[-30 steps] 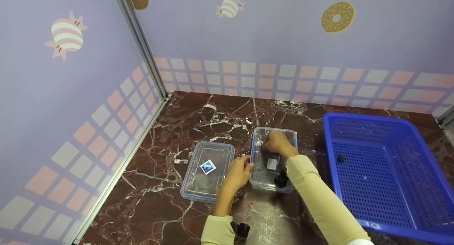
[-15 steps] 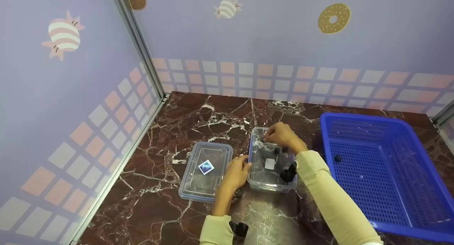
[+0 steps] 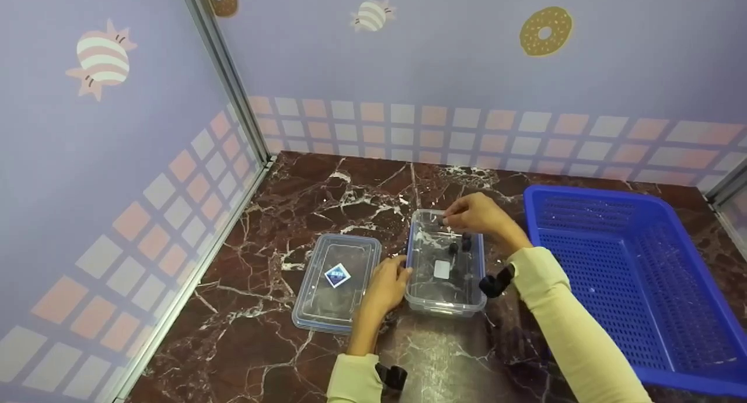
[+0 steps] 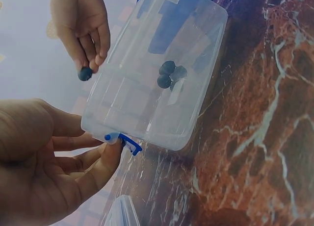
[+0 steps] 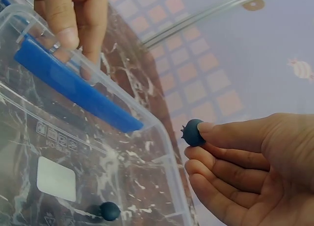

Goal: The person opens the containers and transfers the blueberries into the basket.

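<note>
A staged recording booth: candy-and-donut wallpaper panels [image 3: 408, 59] in metal frames enclose a marble-patterned tabletop [image 3: 327, 187].

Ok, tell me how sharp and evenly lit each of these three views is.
Head view: evenly lit and sharp, with glare on the marble counter near the bottom edge. Left wrist view: the clear container and blueberry are crisp, the left hand soft. Right wrist view: the blueberry is sharp, the wall softer.
</note>
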`<state>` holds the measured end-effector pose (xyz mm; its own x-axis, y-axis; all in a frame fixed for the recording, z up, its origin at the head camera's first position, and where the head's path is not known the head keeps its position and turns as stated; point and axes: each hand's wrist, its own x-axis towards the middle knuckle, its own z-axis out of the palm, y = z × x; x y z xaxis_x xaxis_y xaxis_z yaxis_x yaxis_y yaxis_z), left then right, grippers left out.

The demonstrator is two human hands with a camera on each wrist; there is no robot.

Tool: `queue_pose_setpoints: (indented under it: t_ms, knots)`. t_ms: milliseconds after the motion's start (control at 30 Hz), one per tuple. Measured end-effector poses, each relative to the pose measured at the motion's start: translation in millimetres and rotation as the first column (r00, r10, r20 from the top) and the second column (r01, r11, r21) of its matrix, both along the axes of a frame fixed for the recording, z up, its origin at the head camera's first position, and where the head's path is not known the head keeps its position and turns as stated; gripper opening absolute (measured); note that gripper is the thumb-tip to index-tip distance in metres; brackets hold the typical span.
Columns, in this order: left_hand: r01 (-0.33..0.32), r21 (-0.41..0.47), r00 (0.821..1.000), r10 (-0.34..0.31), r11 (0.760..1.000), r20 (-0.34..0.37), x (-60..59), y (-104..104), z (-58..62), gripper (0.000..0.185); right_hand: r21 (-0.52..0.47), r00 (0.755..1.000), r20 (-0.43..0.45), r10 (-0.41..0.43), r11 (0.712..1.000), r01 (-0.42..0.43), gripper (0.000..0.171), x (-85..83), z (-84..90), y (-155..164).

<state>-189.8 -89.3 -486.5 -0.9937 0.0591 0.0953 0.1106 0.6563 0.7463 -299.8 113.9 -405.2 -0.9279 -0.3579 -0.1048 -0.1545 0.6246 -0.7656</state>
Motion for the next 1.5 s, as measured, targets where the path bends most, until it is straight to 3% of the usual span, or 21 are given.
queue_pose_setpoints:
  t_ms: [367,867,1100,1333,1400,1500]
  knots:
    - [0.0,-0.005,1.0,0.0,1.0,0.021,-0.6,0.0,0.0,0.035,-0.001,0.999,0.001,-0.036,0.999,0.036,0.027,2.9,13.1,33.5]
    - [0.002,-0.006,1.0,-0.002,1.0,-0.005,-2.2,0.0,-1.4,0.034,-0.134,0.995,0.063,-0.082,0.987,0.09,0.041,6.2,26.4,99.0]
    - [-0.005,-0.008,1.0,0.005,1.0,0.008,-1.5,0.1,-1.0,0.035,-0.3,0.985,0.144,-0.099,0.944,0.139,0.046,9.0,17.5,135.6]
    - [-0.003,-0.003,1.0,0.003,1.0,0.008,-0.2,-0.3,-0.9,0.035,-0.439,0.948,0.286,-0.14,0.86,0.26,0.043,10.1,-0.8,174.7]
    - [0.003,-0.003,1.0,-0.003,1.0,0.006,0.0,-0.4,-0.5,0.034,-0.434,0.942,0.301,-0.152,0.858,0.277,0.047,10.2,-8.1,182.9]
    - [0.013,-0.008,1.0,-0.013,1.0,0.006,-1.1,-0.3,-0.1,0.034,-0.385,0.938,0.303,-0.17,0.878,0.284,0.056,10.9,-18.0,191.1]
